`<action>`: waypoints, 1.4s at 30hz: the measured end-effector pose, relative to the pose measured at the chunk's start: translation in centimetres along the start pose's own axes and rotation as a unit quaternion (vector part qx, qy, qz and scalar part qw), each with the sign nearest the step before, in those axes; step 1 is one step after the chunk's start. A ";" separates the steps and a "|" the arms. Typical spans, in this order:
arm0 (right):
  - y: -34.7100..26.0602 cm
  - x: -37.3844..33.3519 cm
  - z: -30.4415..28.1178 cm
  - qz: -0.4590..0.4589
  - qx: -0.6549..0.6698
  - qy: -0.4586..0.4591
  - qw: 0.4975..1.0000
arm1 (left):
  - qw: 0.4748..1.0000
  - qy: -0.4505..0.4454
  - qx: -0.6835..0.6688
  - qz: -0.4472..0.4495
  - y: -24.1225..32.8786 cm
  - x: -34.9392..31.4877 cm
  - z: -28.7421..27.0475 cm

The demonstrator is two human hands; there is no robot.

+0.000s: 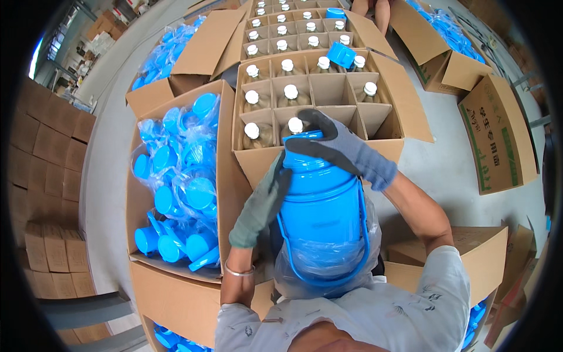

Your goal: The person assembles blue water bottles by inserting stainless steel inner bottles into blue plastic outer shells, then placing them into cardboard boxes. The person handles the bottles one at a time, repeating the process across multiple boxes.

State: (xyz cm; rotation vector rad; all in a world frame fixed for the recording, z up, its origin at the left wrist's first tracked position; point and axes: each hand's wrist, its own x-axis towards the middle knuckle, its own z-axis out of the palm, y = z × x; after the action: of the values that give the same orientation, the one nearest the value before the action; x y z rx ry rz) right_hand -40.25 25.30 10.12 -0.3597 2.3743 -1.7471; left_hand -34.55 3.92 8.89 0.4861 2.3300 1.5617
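One large blue jug (pixel 319 208) is held upright-looking in front of the person's body, just beside the near wall of a divided carton. Its upper part is gripped by the right hand (pixel 346 144), in a grey-and-black glove, with thumb and fingers curved around it. Its left side is touched by the left hand (pixel 261 196), in a green-grey glove; how far those fingers are closed cannot be told. A blue carrying loop (pixel 311 283) is hung down the jug's front, and the lower part is wrapped in clear plastic film (pixel 293 287).

Beyond the hands, the divided carton (pixel 249 161) is filled in many compartments with clear bottles topped by white caps (pixel 291 91). A blue plastic piece (pixel 342 54) is rested on top of bottles in its back row. Behind it, more white-capped bottles are held in another divided carton (pixel 365 32).

To the left, an open carton (pixel 234 188) is heaped with blue plastic parts (pixel 167 158), many of them bagged. Farther out, brown cartons (pixel 47 146) are stacked at far left, and a printed carton (pixel 491 134) is placed on the grey floor (pixel 428 170) at right. At the top edge, another person's bare legs (pixel 381 13) are partly shown.
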 end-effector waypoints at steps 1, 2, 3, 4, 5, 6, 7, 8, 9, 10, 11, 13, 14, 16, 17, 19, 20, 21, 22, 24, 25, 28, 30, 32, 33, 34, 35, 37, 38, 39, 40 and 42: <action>2.0 0.8 -0.2 -0.048 0.120 -0.034 0.991 | 0.998 -0.007 0.062 0.005 2.7 -0.3 -0.2; 3.5 1.7 -1.0 -0.144 0.196 -0.106 0.964 | 0.988 0.012 0.127 0.084 3.3 -0.5 0.7; 5.1 1.8 -1.3 -0.135 0.293 -0.136 0.937 | 0.978 -0.001 0.177 0.111 4.6 -0.3 1.6; 5.5 2.0 -1.2 -0.130 0.393 -0.173 0.894 | 0.963 -0.006 0.235 0.131 6.0 -0.4 1.9; 5.8 2.0 -1.4 -0.139 0.319 -0.143 0.926 | 0.976 -0.011 0.190 0.107 6.0 -0.6 1.9; 6.0 2.0 -1.6 -0.147 0.241 -0.110 0.953 | 0.981 0.002 0.110 0.162 4.9 -0.4 1.1; 5.0 1.4 -1.7 -0.095 0.171 -0.103 0.975 | 0.991 0.034 -0.008 0.132 3.0 -0.4 0.3; 3.4 0.5 -2.3 -0.041 0.094 -0.093 0.990 | 0.984 0.065 -0.130 0.103 1.0 -0.2 -0.2; 2.3 0.0 -2.7 -0.054 0.123 -0.097 0.986 | 0.990 0.069 -0.096 0.076 -0.7 -0.5 -0.9; 1.3 -0.6 -2.8 -0.064 0.153 -0.099 0.981 | 0.989 0.022 -0.145 -0.012 -0.9 -0.6 -1.0; 1.3 -0.5 -2.2 -0.092 0.100 -0.062 0.989 | 0.976 -0.024 -0.192 -0.100 -0.9 -0.6 -1.1; 1.3 -0.5 -0.8 -0.131 -0.009 0.021 0.991 | 0.988 -0.041 -0.134 -0.061 -0.4 -0.2 -0.4; 0.5 -0.2 -1.0 -0.068 0.085 -0.021 0.994 | 0.999 -0.012 -0.014 -0.034 0.4 0.0 0.0; 2.4 1.3 -1.3 -0.077 0.243 -0.106 0.961 | 0.974 0.044 0.220 0.033 2.7 -0.1 1.2; 3.2 2.0 -1.7 -0.153 0.303 -0.169 0.925 | 0.939 0.086 0.322 0.091 3.9 0.0 2.3; 3.6 2.3 -2.8 -0.149 0.309 -0.185 0.921 | 0.945 0.114 0.290 0.096 5.1 0.2 3.3; 3.3 2.6 -3.2 -0.150 0.312 -0.192 0.918 | 0.948 0.127 0.275 0.100 5.2 0.4 3.6; 2.9 2.8 -3.5 -0.151 0.315 -0.199 0.916 | 0.959 0.119 0.228 0.121 4.6 0.7 2.9; 2.9 2.6 -3.4 -0.146 0.326 -0.204 0.911 | 0.976 0.107 0.148 0.116 3.4 0.8 2.1; 3.2 1.8 -3.0 -0.132 0.299 -0.186 0.927 | 0.992 0.086 -0.017 0.094 0.4 1.1 0.6; 3.1 1.4 -2.8 -0.124 0.260 -0.166 0.943 | 0.994 0.057 -0.060 0.068 -1.3 1.1 -0.2; 2.9 0.7 -2.6 -0.131 0.087 -0.069 0.985 | 0.991 0.005 -0.136 -0.014 -2.9 1.3 -0.8; 4.4 1.9 -2.5 -0.187 0.118 -0.081 0.972 | 0.992 0.000 -0.114 -0.057 -0.3 1.9 0.1; 5.7 3.3 -2.6 -0.219 0.252 -0.120 0.935 | 0.997 0.073 -0.006 -0.011 1.8 1.9 1.8; 5.8 4.0 -2.4 -0.202 0.325 -0.154 0.911 | 0.992 0.101 0.075 0.009 3.3 2.2 2.5; 6.2 4.5 -2.2 -0.181 0.399 -0.181 0.880 | 0.980 0.122 0.156 0.027 4.3 2.4 3.2; 6.6 5.4 -2.0 -0.235 0.416 -0.227 0.849 | 0.959 0.138 0.242 0.056 4.9 2.4 3.6; 8.8 6.5 -0.3 -0.193 0.484 -0.234 0.820 | 0.932 0.166 0.313 0.071 5.3 2.8 4.3; 10.0 7.1 1.0 -0.170 0.519 -0.238 0.803 | 0.917 0.180 0.349 0.077 5.5 2.9 4.7; 10.9 7.9 2.8 -0.104 0.645 -0.311 0.691 | 0.905 0.194 0.373 0.059 5.9 3.3 5.1; 12.1 9.0 3.8 -0.059 0.671 -0.321 0.666 | 0.891 0.209 0.402 0.046 7.0 3.8 5.5; 13.9 10.6 5.2 0.032 0.717 -0.343 0.606 | 0.917 0.215 0.335 0.021 7.3 4.3 4.9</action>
State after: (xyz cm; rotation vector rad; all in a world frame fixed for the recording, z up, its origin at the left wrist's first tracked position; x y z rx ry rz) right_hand -50.25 21.40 -4.65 -0.4673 0.0916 -2.2017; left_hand -35.54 12.40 13.63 0.3515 3.2143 0.8987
